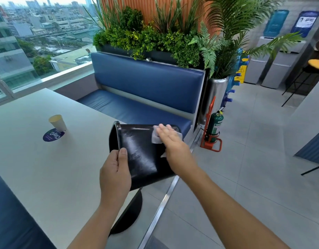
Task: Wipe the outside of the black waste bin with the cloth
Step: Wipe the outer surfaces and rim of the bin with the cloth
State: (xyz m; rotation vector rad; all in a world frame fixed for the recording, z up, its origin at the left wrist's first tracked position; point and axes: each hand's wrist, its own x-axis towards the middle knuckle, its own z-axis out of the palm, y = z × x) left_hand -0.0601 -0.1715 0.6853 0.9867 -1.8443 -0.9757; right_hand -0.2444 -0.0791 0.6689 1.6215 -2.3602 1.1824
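The black waste bin (139,150) is tipped on its side over the table's right edge, its open mouth facing left. My left hand (115,171) grips the bin's rim at the near side, thumb on the outer wall. My right hand (171,141) lies flat with straight fingers on the bin's upper side, pressing a white cloth (156,136) against the glossy surface. Most of the cloth is hidden under the palm; a corner shows below the hand.
A paper cup (57,122) stands on the white table (47,168) by a round blue sticker (53,134). A blue bench (142,97) with a planter behind it faces me. A green fire extinguisher (215,126) in an orange stand sits on the tiled floor to the right.
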